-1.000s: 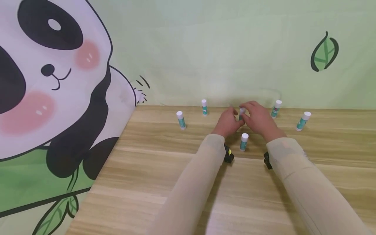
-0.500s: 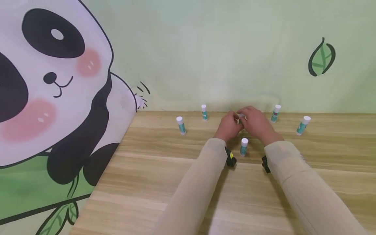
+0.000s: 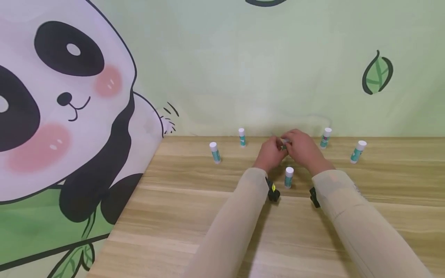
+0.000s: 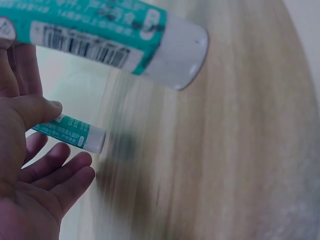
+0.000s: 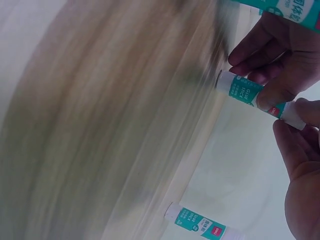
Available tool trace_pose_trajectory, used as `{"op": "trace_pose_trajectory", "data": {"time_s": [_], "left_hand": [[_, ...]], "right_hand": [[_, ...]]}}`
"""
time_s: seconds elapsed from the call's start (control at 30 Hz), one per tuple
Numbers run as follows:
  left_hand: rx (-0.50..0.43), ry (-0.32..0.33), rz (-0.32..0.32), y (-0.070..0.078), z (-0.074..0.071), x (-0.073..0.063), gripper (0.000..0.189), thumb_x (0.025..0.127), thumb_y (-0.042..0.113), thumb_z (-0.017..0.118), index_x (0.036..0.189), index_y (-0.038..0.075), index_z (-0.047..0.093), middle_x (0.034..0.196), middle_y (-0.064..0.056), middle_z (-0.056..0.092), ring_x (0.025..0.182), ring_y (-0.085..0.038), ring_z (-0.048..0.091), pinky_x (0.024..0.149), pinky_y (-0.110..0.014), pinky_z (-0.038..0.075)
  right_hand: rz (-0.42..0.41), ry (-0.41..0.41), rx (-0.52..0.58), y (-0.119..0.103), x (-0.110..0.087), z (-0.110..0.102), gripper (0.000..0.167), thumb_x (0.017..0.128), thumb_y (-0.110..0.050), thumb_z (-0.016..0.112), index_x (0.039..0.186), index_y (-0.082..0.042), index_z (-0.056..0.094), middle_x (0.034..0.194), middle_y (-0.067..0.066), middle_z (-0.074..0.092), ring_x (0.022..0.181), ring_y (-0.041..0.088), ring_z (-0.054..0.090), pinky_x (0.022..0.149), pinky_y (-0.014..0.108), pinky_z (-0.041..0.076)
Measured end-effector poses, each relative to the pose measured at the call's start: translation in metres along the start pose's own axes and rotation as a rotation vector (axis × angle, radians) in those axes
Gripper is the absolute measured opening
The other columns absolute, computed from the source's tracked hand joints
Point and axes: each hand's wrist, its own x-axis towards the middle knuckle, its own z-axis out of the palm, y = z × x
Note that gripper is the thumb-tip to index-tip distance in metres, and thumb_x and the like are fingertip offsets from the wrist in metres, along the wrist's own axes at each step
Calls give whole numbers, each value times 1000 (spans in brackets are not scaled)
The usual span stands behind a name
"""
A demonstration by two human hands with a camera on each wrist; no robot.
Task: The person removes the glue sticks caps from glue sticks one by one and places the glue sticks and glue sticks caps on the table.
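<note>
Glue stick [image 5: 245, 93], one: held roughly upright at the far side of the wooden table [image 3: 167, 216]; body pinched by the left hand [image 3: 272, 153], white cap [image 5: 293, 116] by the right hand [image 3: 303, 149], seemingly for steadiness. Five others, set apart presumably for separate handling: near stick [image 3: 289, 178], left stick [image 3: 215, 153], far-left stick [image 3: 242, 138], far-right stick [image 3: 325, 138], right stick [image 3: 358, 152].

Head view downward, wrists' close—stick [image 5: 244, 91] shared
</note>
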Motion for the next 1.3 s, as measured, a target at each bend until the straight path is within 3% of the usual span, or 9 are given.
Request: {"op": "trace_pose_trajectory", "data": {"time_s": [0.4, 0.9, 1.07, 1.3], "left_hand": [[-111, 16, -1, 0, -7, -5, 27, 89, 25, 69, 108, 12, 56, 100, -2, 63, 85, -11, 58, 72, -22, 50], [-170, 93, 93, 4, -29, -17, 20, 88, 21, 68, 103, 11, 60, 98, -2, 65, 83, -11, 59, 69, -21, 50], [-174, 107, 132, 8, -36, -21, 22, 88, 19, 68, 106, 8, 61, 102, -6, 66, 86, -11, 60, 71, -20, 51], [-168, 115, 171, 14, -44, -30, 22, 86, 18, 68, 106, 11, 63, 98, 0, 65, 86, -11, 60, 71, -20, 51]], "right_hand": [[30, 32, 52, -4, -2, -4, 30, 97, -11, 54, 122, 5, 60, 124, 24, 57, 114, 42, 56, 98, 53, 45], [-4, 117, 143, -22, -1, -20, 28, 96, -13, 58, 118, 5, 63, 117, 23, 62, 104, 39, 64, 86, 48, 54], [24, 111, 175, -28, -4, -29, 29, 97, -14, 58, 120, 3, 63, 120, 22, 62, 104, 38, 65, 86, 48, 54], [47, 132, 196, -32, -11, -38, 30, 95, -19, 61, 119, 0, 65, 118, 20, 66, 104, 36, 65, 87, 49, 53]]}}
